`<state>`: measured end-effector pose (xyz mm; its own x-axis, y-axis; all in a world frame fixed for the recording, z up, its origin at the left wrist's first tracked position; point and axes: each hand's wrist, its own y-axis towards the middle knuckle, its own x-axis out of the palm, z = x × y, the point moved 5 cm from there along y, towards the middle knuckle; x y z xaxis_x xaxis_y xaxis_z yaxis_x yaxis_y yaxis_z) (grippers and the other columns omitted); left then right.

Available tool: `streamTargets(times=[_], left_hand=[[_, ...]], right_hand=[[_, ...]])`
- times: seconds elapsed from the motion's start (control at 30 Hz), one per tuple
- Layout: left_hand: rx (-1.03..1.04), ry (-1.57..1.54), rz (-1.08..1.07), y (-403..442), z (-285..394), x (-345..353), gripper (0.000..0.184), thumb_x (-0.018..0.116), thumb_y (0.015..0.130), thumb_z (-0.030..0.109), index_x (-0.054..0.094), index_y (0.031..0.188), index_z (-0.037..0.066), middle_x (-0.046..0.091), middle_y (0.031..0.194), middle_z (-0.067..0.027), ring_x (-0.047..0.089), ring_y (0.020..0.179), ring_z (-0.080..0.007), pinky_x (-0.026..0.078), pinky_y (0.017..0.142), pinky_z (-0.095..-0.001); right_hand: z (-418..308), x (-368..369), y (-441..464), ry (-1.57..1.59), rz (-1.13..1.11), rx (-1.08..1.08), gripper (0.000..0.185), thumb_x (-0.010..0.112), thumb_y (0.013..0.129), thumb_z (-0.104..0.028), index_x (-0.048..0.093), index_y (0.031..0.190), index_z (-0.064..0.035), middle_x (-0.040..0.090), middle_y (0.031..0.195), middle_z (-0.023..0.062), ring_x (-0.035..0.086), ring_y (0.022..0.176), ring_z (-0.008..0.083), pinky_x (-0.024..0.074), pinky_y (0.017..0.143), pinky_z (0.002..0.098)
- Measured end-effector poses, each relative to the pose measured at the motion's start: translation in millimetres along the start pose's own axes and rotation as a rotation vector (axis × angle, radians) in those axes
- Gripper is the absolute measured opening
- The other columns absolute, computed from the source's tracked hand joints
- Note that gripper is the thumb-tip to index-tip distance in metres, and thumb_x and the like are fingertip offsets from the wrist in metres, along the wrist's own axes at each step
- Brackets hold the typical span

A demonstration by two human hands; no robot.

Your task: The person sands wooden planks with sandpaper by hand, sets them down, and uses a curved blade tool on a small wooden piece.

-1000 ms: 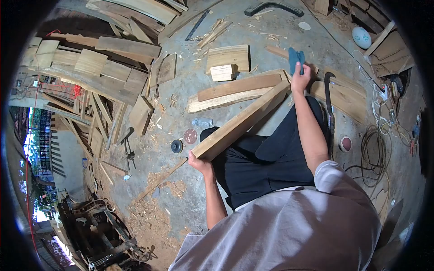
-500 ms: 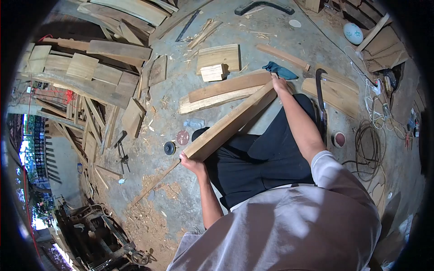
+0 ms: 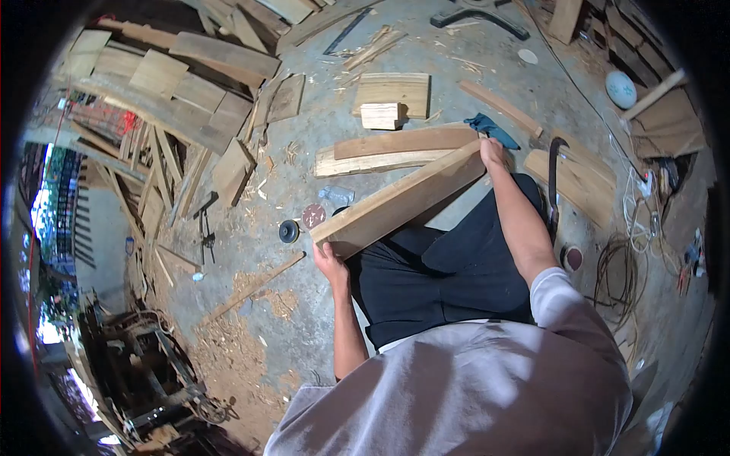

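A long wooden beam point(image 3: 407, 199) lies slantwise above my lap, its near-left end low and its other end at the upper right. My left hand point(image 3: 330, 264) is closed on the beam's lower-left end. At the far end my right hand point(image 3: 493, 152) grips the beam. Just beyond that hand a dark teal cloth point(image 3: 491, 128) rests on the floor by the curved boards. Two curved boards point(image 3: 403, 142) lie side by side past the beam. A round sanding disc point(image 3: 313, 216) and a dark round reel point(image 3: 289, 231) are near the left end.
A wooden block point(image 3: 381, 115) sits on a square board point(image 3: 414, 87). To the right are a curved dark bar point(image 3: 553, 178), flat boards point(image 3: 593, 190) and coiled hose point(image 3: 620, 277). Stacked planks point(image 3: 160, 72) fill the upper left; a machine point(image 3: 152, 372) stands lower left.
My right hand has let go of the teal cloth, which dropped to the floor, and has taken hold of the beam's far end. The beam's left end has lifted and turned slightly.
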<state>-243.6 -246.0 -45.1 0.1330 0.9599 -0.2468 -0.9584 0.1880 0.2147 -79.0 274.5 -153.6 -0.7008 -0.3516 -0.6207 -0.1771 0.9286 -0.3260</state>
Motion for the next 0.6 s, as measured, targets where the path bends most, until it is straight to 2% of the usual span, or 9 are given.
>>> streamTargets(times=[0.07, 0.17, 0.2, 0.3, 0.33, 0.37, 0.43, 0.53, 0.6], left_hand=[[-0.03, -0.013, 0.029, 5.2, -26.3, -6.1, 0.059, 0.05, 0.102, 0.048, 0.054, 0.13, -0.005, 0.065, 0.119, -0.0159, 0.058, 0.11, -0.0248, 0.043, 0.098, -0.0377], [-0.107, -0.115, 0.048, 10.8, -47.5, -13.7, 0.062, 0.044, 0.104, 0.051, 0.054, 0.13, -0.004, 0.064, 0.121, -0.0155, 0.058, 0.111, -0.0232, 0.045, 0.096, -0.0361], [-0.167, -0.186, 0.044, 14.8, -66.7, -19.9, 0.063, 0.043, 0.104, 0.051, 0.054, 0.13, -0.005, 0.063, 0.123, -0.0155, 0.058, 0.112, -0.0226, 0.045, 0.096, -0.0359], [-0.281, -0.371, 0.028, 20.1, -54.1, -26.3, 0.067, 0.04, 0.104, 0.054, 0.051, 0.133, -0.006, 0.062, 0.126, -0.0144, 0.058, 0.115, -0.0204, 0.046, 0.097, -0.0353], [-0.348, -0.405, -0.003, 20.1, -41.7, -28.7, 0.069, 0.039, 0.104, 0.055, 0.049, 0.135, -0.005, 0.061, 0.128, -0.0129, 0.058, 0.116, -0.0211, 0.046, 0.098, -0.0361], [-0.367, -0.395, -0.005, 22.9, -31.2, -30.9, 0.068, 0.038, 0.105, 0.055, 0.054, 0.132, -0.005, 0.063, 0.124, -0.0129, 0.062, 0.113, -0.0241, 0.047, 0.099, -0.0369], [-0.455, -0.2, -0.02, 33.3, -48.5, -47.2, 0.067, 0.04, 0.103, 0.057, 0.061, 0.124, -0.002, 0.069, 0.111, -0.0124, 0.068, 0.1, -0.0233, 0.054, 0.087, -0.0356], [-0.635, -0.018, -0.125, 41.2, -45.8, -55.5, 0.072, 0.041, 0.099, 0.064, 0.067, 0.117, 0.0, 0.072, 0.096, -0.0108, 0.07, 0.083, -0.0204, 0.057, 0.069, -0.034], [-0.655, 0.006, -0.143, 43.8, -47.9, -56.1, 0.076, 0.041, 0.097, 0.069, 0.067, 0.117, 0.0, 0.072, 0.092, -0.0105, 0.07, 0.077, -0.0189, 0.056, 0.061, -0.0324]], right_hand=[[-20.9, -19.3, -18.7, -0.006, 0.042, -0.033, 0.053, 0.052, 0.087, -0.042, 0.066, 0.123, -0.005, 0.064, 0.126, 0.0215, 0.058, 0.12, 0.0369, 0.0435, 0.102, 0.0413], [-19.1, -14.1, -0.4, 0.191, 0.029, -0.21, 0.048, 0.054, 0.089, -0.039, 0.068, 0.119, -0.004, 0.069, 0.116, 0.0178, 0.063, 0.111, 0.029, 0.0455, 0.097, 0.0367], [-16.1, -9.1, 8.7, 0.341, -0.002, -0.309, 0.044, 0.055, 0.091, -0.033, 0.07, 0.117, -0.0016, 0.072, 0.11, 0.0123, 0.064, 0.104, 0.0216, 0.0462, 0.093, 0.0337], [-21.6, 1.5, 11.6, 0.616, -0.126, -0.367, 0.044, 0.054, 0.091, -0.029, 0.069, 0.12, 0.0005, 0.071, 0.114, 0.0093, 0.063, 0.106, 0.0194, 0.0458, 0.095, 0.033], [-30.6, -0.8, 1.5, 0.598, -0.194, -0.4, 0.047, 0.054, 0.092, -0.027, 0.064, 0.127, 0.002, 0.066, 0.125, 0.0092, 0.06, 0.114, 0.0191, 0.0431, 0.101, 0.0317], [-34.2, 5.5, -6.9, 0.666, -0.294, -0.342, 0.048, 0.056, 0.09, -0.027, 0.064, 0.127, 0.0026, 0.065, 0.127, 0.0104, 0.059, 0.117, 0.0198, 0.042, 0.102, 0.0317], [-30.0, 20.5, -12.3, 0.8, -0.481, -0.211, 0.05, 0.059, 0.088, -0.029, 0.064, 0.126, 0.0039, 0.064, 0.131, 0.0129, 0.057, 0.121, 0.0213, 0.0397, 0.104, 0.0316], [-31.5, 26.1, -19.9, 0.536, -0.388, -0.317, 0.057, 0.061, 0.087, -0.027, 0.057, 0.134, 0.0068, 0.058, 0.139, 0.0145, 0.052, 0.129, 0.0196, 0.0361, 0.109, 0.0295], [-42.7, 18.2, -33.6, 0.504, -0.396, -0.354, 0.057, 0.061, 0.089, -0.024, 0.055, 0.135, 0.0076, 0.057, 0.14, 0.0144, 0.051, 0.131, 0.019, 0.0355, 0.11, 0.029]])
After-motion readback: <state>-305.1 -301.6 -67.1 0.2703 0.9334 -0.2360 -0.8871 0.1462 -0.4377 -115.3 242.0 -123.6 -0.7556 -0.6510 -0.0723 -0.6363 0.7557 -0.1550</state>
